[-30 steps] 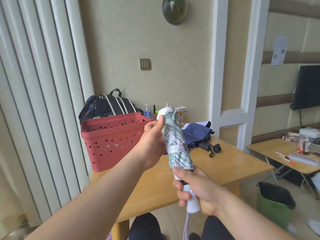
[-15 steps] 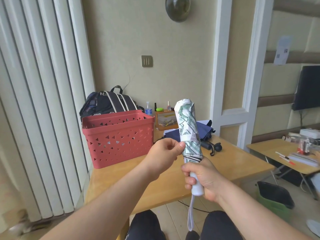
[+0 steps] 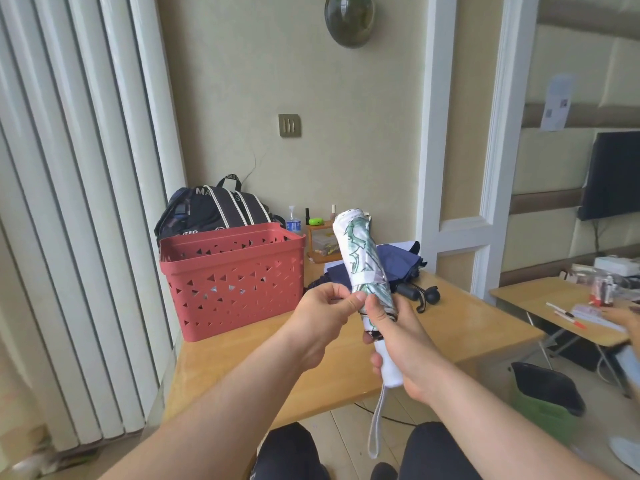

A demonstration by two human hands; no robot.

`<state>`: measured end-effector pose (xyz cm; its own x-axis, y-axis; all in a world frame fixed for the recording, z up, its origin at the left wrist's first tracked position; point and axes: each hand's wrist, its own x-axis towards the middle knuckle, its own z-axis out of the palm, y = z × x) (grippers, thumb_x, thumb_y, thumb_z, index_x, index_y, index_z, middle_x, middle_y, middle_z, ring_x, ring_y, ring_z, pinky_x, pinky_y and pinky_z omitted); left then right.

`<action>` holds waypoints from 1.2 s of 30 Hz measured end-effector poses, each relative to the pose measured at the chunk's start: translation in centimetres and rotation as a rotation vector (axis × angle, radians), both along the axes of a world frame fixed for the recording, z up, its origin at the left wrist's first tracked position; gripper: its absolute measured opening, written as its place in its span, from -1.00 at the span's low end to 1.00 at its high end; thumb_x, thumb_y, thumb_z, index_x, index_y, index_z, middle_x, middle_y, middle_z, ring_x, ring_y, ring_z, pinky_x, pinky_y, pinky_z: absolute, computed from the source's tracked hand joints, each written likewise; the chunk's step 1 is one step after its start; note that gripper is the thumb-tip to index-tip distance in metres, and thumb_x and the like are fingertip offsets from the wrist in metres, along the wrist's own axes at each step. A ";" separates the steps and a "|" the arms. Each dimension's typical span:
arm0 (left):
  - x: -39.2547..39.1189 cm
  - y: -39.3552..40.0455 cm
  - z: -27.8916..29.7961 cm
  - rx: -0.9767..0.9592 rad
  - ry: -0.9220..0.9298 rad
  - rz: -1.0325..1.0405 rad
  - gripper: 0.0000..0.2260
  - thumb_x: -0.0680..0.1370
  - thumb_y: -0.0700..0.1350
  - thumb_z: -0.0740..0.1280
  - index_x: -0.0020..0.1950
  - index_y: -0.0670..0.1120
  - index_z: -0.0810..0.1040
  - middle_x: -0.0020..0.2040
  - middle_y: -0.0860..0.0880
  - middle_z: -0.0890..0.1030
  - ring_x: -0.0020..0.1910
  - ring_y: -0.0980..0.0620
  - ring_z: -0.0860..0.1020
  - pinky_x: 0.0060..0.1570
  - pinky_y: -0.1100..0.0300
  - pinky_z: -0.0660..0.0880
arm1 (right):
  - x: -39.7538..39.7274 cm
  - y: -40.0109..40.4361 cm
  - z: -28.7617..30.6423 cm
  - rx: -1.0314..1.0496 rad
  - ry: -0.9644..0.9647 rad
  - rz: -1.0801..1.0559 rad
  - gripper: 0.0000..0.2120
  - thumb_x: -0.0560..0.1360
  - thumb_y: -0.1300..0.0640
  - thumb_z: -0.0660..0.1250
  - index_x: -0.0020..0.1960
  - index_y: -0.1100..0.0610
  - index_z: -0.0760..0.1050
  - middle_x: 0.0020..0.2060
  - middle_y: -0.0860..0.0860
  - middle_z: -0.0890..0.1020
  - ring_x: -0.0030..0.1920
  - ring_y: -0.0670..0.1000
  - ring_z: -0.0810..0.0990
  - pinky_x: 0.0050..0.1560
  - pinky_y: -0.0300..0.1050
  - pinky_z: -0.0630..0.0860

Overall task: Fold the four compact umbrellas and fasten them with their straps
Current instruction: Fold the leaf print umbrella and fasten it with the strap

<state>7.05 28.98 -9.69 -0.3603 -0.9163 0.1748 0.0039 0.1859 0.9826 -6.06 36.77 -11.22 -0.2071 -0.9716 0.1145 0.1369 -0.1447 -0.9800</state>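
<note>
Compared with half a second ago, the left hand (image 3: 327, 308) has stayed low beside the roll, and its thumb and forefinger now pinch the lower edge of the canopy, close to the white strap (image 3: 367, 276) that goes around the cloth; the right thumb has come up to press on the same place. The right hand (image 3: 398, 344) is curled round the white handle (image 3: 388, 363) of the green-and-white umbrella (image 3: 362, 258) and holds it nearly upright in the air, above the near edge of the wooden table (image 3: 460, 327); the wrist loop (image 3: 377, 420) hangs freely below this hand.

I judge this umbrella to be light, because one hand carries it easily; the handle is stiff and gives a sure grip, while the rolled cloth above the hand is soft and probably a little slippery, so the folds may loosen if the pinch opens too early. The best places to hold are the handle and the strap end; the ribs inside are thin and should not be squeezed hard.

Beyond the hands, a dark blue umbrella (image 3: 398, 263) lies unfolded on the table, to the right of a red basket (image 3: 232, 278).
</note>
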 end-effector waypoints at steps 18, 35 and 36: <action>0.8 0.8 1.3 -0.022 -0.124 -0.176 -0.71 0.56 0.11 0.48 -0.29 0.03 0.56 -0.36 0.09 0.42 -0.34 0.09 0.30 -0.24 0.17 0.25 | -0.8 0.1 0.4 -0.084 -0.026 0.062 -0.71 0.57 -0.28 0.30 0.20 -0.17 0.53 -0.24 0.17 0.50 -0.50 0.05 0.37 -0.41 -0.10 0.40; 0.3 -0.3 7.6 -0.510 -0.061 0.385 -0.71 0.58 0.20 0.43 -0.13 -0.01 0.60 -0.29 0.10 0.65 -0.29 0.10 0.59 -0.15 0.09 0.56 | -0.4 -0.5 -2.3 -0.231 0.412 -0.261 -0.55 0.49 -0.35 0.37 0.33 -0.30 0.40 -0.15 -0.19 0.68 -0.41 -0.19 0.54 -0.31 -0.14 0.46; 0.3 -0.4 7.5 -0.499 -0.050 0.376 -0.71 0.58 0.19 0.43 -0.15 -0.01 0.60 -0.31 0.08 0.64 -0.27 0.03 0.61 -0.11 0.04 0.60 | -0.4 -0.5 -2.3 -0.230 0.412 -0.260 -0.55 0.49 -0.35 0.37 0.33 -0.30 0.40 -0.17 -0.19 0.68 -0.41 -0.18 0.54 -0.31 -0.15 0.45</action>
<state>7.33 28.59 -2.16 -0.0483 -0.7941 0.6059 -0.1946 0.6024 0.7741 -6.45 36.31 -13.49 -0.3302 -0.8347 0.4407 -0.3212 -0.3396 -0.8840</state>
